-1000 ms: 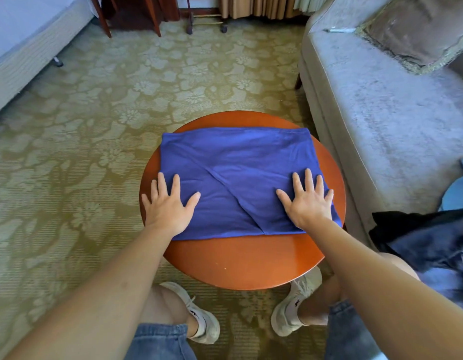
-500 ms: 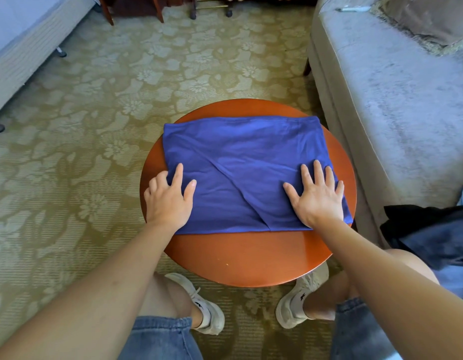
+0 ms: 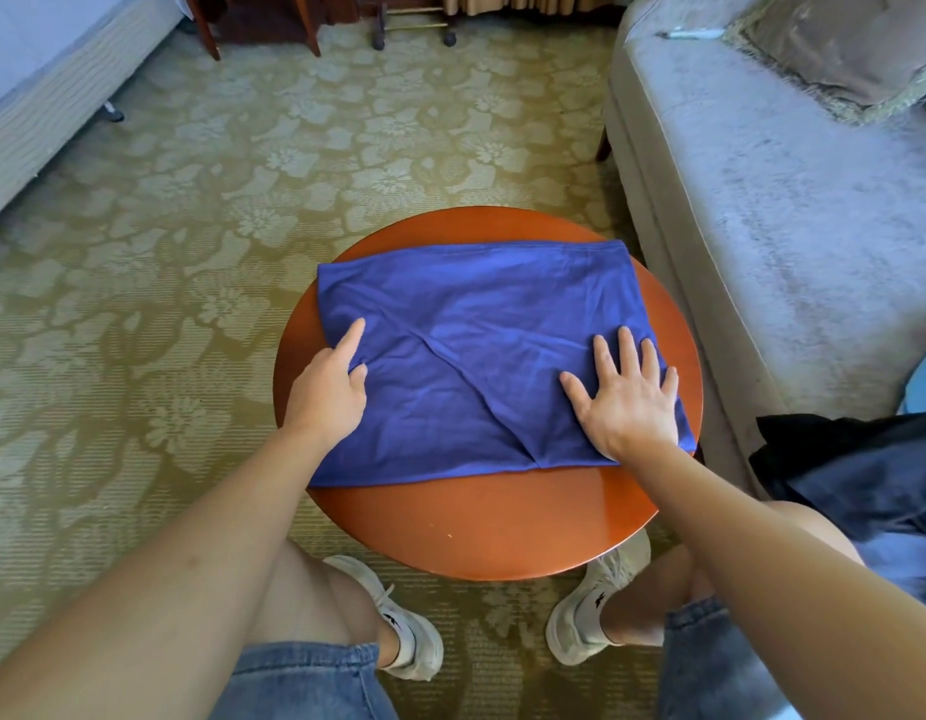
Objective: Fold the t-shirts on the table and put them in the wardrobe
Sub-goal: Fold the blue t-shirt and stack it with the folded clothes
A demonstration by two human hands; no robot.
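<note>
Open carpet point(image 3: 139, 314) on your L, near strip of table point(image 3: 481, 517) uncovered, sofa point(image 3: 793, 241) blocks you just R of table, dark clothes point(image 3: 866, 475) by R knee.

The t-shirt point(image 3: 481, 330) lies flat on the table point(image 3: 502, 532), with bare tabletop between it and the person. The left hand point(image 3: 328, 389) is at the shirt's left edge, and the right hand point(image 3: 627, 397) lies on its near right corner. A sofa point(image 3: 788, 226) stands right of the table, with a cushion point(image 3: 840, 49) at its far end. A bed point(image 3: 50, 85) stands far left.
</note>
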